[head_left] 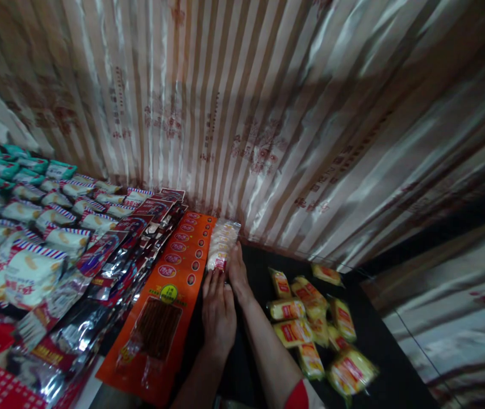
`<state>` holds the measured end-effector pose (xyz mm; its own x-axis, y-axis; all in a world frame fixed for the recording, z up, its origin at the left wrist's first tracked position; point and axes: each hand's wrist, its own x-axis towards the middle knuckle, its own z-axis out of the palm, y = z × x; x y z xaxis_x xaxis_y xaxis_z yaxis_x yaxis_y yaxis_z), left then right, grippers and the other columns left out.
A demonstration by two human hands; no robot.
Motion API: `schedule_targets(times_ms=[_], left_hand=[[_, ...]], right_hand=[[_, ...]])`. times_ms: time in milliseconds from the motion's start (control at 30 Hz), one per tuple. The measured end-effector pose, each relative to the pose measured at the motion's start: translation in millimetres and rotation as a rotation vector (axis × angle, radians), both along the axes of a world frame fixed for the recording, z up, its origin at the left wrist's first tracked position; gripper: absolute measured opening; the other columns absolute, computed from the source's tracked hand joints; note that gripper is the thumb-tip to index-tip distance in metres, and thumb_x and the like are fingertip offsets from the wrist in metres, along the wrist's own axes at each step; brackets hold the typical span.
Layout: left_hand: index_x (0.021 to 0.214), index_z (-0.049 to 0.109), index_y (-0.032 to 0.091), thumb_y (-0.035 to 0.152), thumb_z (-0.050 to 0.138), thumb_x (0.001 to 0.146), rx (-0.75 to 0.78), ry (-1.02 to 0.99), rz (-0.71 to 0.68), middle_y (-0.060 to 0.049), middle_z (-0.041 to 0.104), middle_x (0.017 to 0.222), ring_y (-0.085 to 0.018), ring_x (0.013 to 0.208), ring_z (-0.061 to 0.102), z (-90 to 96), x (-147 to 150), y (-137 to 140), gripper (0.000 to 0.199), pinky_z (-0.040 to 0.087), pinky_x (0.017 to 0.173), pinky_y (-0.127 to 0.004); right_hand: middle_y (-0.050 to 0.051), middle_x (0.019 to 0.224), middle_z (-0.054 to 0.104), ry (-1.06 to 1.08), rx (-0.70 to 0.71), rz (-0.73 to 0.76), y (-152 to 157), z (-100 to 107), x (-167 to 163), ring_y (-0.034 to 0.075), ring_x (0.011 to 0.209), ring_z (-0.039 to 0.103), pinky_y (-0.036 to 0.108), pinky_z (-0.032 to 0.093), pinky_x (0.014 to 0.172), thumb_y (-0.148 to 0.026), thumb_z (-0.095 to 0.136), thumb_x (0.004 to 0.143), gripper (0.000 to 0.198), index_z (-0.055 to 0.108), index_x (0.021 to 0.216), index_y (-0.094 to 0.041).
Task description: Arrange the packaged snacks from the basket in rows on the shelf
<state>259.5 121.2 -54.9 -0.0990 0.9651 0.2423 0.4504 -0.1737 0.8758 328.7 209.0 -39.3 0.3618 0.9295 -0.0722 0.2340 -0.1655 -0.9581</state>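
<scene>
A clear packet of pale, whitish snacks [223, 244] with a small red label lies at the far edge of the black table, close to the striped curtain. My left hand [218, 307] is open, its outstretched fingers resting at the packet's near end. Along the packet's right side, my right hand [237, 271] lies with its fingers extended against the edge. Just left of the packet is a long orange snack package [178, 267] with a window showing brown sticks.
Small yellow wrapped packets [293, 332] are scattered at right. Dark red and silver packets [118, 267] overlap at left, beside rows of white snack bags [55, 221] and green packets [1, 165]. A red basket [4, 389] stands near left. The curtain [234, 113] borders the table behind.
</scene>
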Motion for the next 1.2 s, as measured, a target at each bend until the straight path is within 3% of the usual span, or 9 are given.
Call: schedule_targets(times_ms=[367, 667, 967, 1200], left_hand=[[0.124, 0.056, 0.011, 0.025, 0.030, 0.093, 0.080, 0.016, 0.078, -0.011, 0.054, 0.131, -0.022, 0.130, 0.039, -1.6, -2, -1, 0.042, 0.035, 0.108, -0.045], [0.116, 0.060, 0.012, 0.022, 0.034, 0.092, 0.153, 0.025, 0.041, -0.012, 0.058, 0.126, -0.023, 0.128, 0.042, 7.6, -5, -11, 0.037, 0.039, 0.105, -0.044], [0.106, 0.063, 0.016, 0.022, 0.035, 0.092, 0.273, 0.040, 0.017, -0.011, 0.063, 0.116, -0.022, 0.119, 0.050, 12.5, -15, -20, 0.032, 0.045, 0.099, -0.044], [0.103, 0.062, 0.016, 0.014, 0.035, 0.088, 0.359, 0.035, -0.071, -0.010, 0.065, 0.109, -0.021, 0.114, 0.053, 15.1, -7, -43, 0.031, 0.048, 0.095, -0.041]], right_hand=[[0.008, 0.148, 0.033, 0.066, 0.081, -0.049, 1, -19, 7, 0.019, 0.135, 0.032, 0.033, 0.025, 0.110, -0.067, 0.030, 0.082, 0.079, 0.027, 0.144, -0.019], [0.010, 0.143, 0.041, -0.003, 0.114, -0.132, -28, 1, 4, 0.021, 0.132, 0.037, 0.035, 0.025, 0.109, -0.062, 0.030, 0.084, 0.070, 0.038, 0.138, -0.017], [0.010, 0.139, 0.047, -0.040, 0.177, -0.121, -64, 17, 1, 0.022, 0.130, 0.039, 0.035, 0.027, 0.108, -0.062, 0.031, 0.085, 0.067, 0.046, 0.131, -0.016], [0.009, 0.135, 0.051, -0.097, 0.193, -0.066, -115, 26, 9, 0.021, 0.127, 0.043, 0.036, 0.029, 0.108, -0.061, 0.033, 0.085, 0.063, 0.051, 0.127, -0.017]])
